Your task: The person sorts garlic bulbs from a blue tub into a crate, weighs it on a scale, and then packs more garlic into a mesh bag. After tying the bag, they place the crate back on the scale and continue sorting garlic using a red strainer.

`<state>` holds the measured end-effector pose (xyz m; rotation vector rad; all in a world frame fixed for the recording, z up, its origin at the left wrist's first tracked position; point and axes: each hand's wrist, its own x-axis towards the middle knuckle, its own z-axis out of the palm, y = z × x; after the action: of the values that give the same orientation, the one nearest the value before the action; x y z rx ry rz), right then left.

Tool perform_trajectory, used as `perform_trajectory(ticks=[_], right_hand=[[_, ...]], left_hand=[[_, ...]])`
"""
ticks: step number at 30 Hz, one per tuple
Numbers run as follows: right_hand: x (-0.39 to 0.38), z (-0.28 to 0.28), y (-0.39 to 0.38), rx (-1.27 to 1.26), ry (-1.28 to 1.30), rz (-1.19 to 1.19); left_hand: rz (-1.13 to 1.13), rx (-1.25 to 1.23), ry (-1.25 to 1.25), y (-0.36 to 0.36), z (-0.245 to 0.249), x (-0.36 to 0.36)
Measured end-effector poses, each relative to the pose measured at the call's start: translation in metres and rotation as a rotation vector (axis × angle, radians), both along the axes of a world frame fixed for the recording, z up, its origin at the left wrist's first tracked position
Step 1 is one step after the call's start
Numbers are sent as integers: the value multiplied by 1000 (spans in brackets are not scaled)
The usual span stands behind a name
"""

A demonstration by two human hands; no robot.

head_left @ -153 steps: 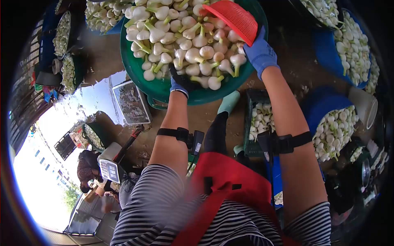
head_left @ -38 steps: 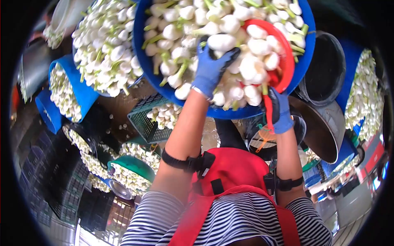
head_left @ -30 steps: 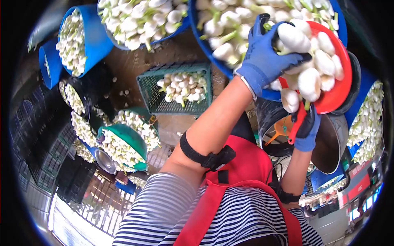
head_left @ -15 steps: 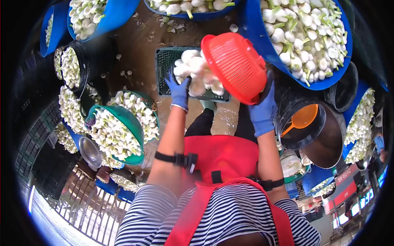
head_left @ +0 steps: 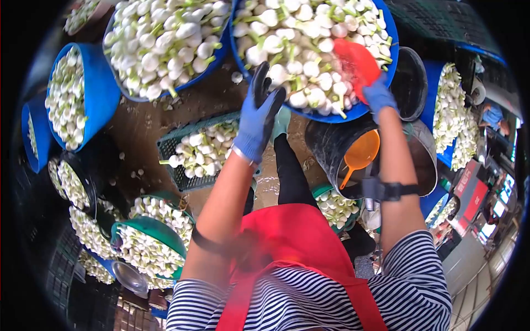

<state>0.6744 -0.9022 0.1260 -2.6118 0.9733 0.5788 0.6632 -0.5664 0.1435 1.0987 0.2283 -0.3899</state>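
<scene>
My right hand (head_left: 380,98), in a blue glove with dark fingers, grips the red plastic basket (head_left: 358,65) by its near side. The basket is tipped down among white bulbs with green stem stubs (head_left: 309,60) in a large blue tub (head_left: 395,49); its opening and part of its body are hidden or blurred. At the tub's near left edge, my left hand (head_left: 256,118), gloved alike, has its fingers apart and holds nothing. Below and left of it stands a dark green crate (head_left: 182,177) with more white bulbs (head_left: 204,151) inside, partly behind my left forearm.
Another blue tub (head_left: 118,77) of bulbs stands at the upper left. Dark buckets (head_left: 326,149) are at the right, one with an orange ladle (head_left: 361,150) in it. A green basin (head_left: 179,243) of bulbs sits at the lower left. The brown floor (head_left: 143,124) looks wet.
The red basket was tipped over the crate with bulbs pouring out; it has moved up and right into the blue tub. My left hand has left the crate and followed toward the tub.
</scene>
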Motion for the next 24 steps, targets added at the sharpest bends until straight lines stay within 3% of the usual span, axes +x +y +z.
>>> perform_trajectory(ticks=[2,6,7,8,10,12,14,15,16,17,18,19,20,21,22,23,24], right_hand=[[31,-31,23,-177,200,-4],[49,-47,16,-94,274,10],[53,-61,2,-52,302,24],[56,-76,-12,-47,313,15],[61,-107,-31,4,345,84],[62,-134,-51,158,486,30],[41,-179,-59,330,201,-101],[33,-185,-62,196,83,92],[29,-178,-68,203,86,89],[27,-166,-74,343,149,-6],[24,-155,-78,482,211,-102],[35,-110,-73,575,297,-247],[38,-86,-74,577,307,-246],[40,-70,-80,816,240,-357],[39,-66,-89,1053,172,-468],[37,-85,-93,1223,62,-435],[30,-98,-100,1224,73,-431]], left_hand=[[-56,150,204,-44,-43,39],[-103,295,513,-75,-146,77],[-103,108,572,-77,-154,80],[-304,132,920,-78,-134,101],[-315,91,1066,-90,-166,103],[-279,209,993,-106,-191,91],[-185,427,739,-107,-219,74],[-156,416,796,-105,-225,70],[-133,399,861,-104,-228,60],[-70,91,816,-103,-216,57],[-233,313,720,-101,-204,51],[-202,216,780,-101,-171,59],[-165,116,839,-101,-148,64],[-69,-12,880,-96,-141,61],[33,-140,917,-92,-137,60],[87,-265,936,-94,-125,67],[132,-246,862,-93,-146,62]])
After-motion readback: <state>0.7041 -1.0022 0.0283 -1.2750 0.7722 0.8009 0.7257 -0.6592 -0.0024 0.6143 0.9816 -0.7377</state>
